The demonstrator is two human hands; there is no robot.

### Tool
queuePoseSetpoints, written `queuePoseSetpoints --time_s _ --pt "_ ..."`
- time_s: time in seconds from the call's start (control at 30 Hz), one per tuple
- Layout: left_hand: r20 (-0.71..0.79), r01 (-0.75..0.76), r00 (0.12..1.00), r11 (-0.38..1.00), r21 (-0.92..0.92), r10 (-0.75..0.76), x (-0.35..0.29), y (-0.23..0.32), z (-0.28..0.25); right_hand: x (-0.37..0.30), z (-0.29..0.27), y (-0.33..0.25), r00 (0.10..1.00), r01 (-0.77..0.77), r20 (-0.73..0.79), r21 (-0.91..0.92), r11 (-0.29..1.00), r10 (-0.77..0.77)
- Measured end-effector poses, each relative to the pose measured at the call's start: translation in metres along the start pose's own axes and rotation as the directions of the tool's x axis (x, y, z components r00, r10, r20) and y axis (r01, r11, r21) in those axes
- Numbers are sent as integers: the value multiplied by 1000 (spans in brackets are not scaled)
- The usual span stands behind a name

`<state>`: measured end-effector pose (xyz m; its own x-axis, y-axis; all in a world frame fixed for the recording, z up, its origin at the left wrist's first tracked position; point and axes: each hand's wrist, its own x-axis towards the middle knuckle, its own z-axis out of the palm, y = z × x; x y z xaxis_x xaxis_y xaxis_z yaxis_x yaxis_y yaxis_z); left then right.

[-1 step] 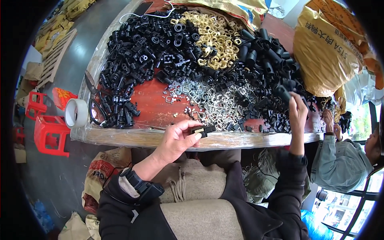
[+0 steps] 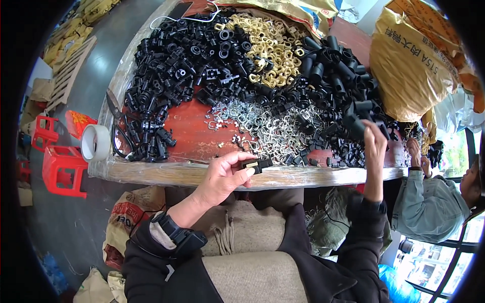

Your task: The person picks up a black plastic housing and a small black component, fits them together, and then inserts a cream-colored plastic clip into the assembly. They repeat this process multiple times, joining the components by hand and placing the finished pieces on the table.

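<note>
My left hand (image 2: 226,171) is closed at the table's front edge. Between its thumb and fingers sits a small black plastic fitting (image 2: 259,165) with a pale yellowish piece in its side. Farther right, my right hand (image 2: 375,141) reaches over the pile, its fingertips closed on a dark plastic tube (image 2: 354,125). Black tubes (image 2: 331,70) of the same kind lie heaped behind it. Between my hands spread small silvery metal clips (image 2: 283,131). Brass-coloured loops (image 2: 275,48) form a heap behind the clips, and black plastic fittings (image 2: 177,60) cover the table's left part.
Scissors (image 2: 118,113) and a roll of clear tape (image 2: 95,143) lie at the left edge of the red table (image 2: 194,132). A large yellow sack (image 2: 411,65) stands at the right. Close by, another person (image 2: 429,204) works there. Red stools (image 2: 63,171) are on the floor, left.
The tube at my right hand's fingertips has shifted slightly toward me and changed its tilt. My left hand and the black fitting stay in place.
</note>
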<state>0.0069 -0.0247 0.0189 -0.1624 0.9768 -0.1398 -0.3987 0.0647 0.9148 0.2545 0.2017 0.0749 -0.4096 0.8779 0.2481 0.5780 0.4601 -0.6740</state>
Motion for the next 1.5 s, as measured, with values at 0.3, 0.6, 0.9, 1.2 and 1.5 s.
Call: queuePoseSetpoints --time_s 0.3,0.6,0.9,1.2,1.5 --pt "175 19 984 993 113 -39 0 12 6 -58 59 -67 756 237 468 457 857 -458" --pt "235 37 968 974 224 -91 -1 21 4 -65 69 -70 748 295 423 480 826 -512" --pt "248 130 958 989 73 -144 -1 18 0 -76 77 -73 739 471 319 386 794 -593" --pt "154 253 954 966 45 -257 -4 22 2 -96 105 -66 868 92 332 623 777 -369" --pt "104 353 935 921 -166 -340 -5 6 5 -72 95 -82 600 294 494 596 747 -630"
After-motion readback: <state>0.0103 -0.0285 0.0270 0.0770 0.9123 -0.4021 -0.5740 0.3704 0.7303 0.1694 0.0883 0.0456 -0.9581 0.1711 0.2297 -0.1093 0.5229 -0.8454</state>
